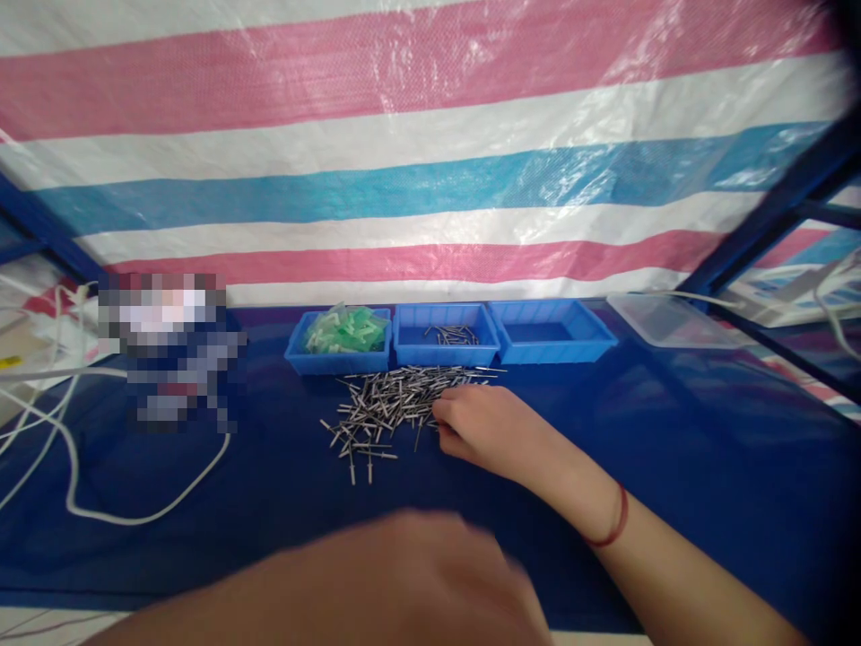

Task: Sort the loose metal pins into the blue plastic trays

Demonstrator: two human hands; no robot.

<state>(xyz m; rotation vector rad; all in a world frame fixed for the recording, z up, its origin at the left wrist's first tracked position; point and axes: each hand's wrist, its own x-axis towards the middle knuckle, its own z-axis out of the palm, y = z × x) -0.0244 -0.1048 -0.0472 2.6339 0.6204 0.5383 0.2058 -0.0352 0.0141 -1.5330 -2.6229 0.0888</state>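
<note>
Three blue bins stand in a row at the back of the desk [673, 431], against a striped pink, white and blue tarp [430, 179]. The left bin [336, 363] holds pale green plastic pieces [346, 328], the middle bin [445, 356] holds a few loose pins [454, 335], and the right bin [552, 352] shows only its blue floor. Just beside that last bin lies a clear plastic tray [665, 321], and a dark blue metal post [773, 215] slants up behind it. At the left a white cable [134, 516] loops over the blue desk cover, well apart from the work. The pile of pins [387, 408] lies right in front of the left and middle bins. They are thin grey metal pieces with small heads, heaped crosswise, and a few strays are scattered at the near left edge. The right hand [484, 429], with a red string [615, 520] round its wrist, rests palm down on the right edge of the pile. Its fingers [447, 422] are curled in among the pins, their tips hidden, so whether they grip one cannot be told. The left hand [430, 574] crosses the bottom of the view, near the camera and heavily blurred. It blocks part of the near desk, and the set of its fingers cannot be told.
</note>
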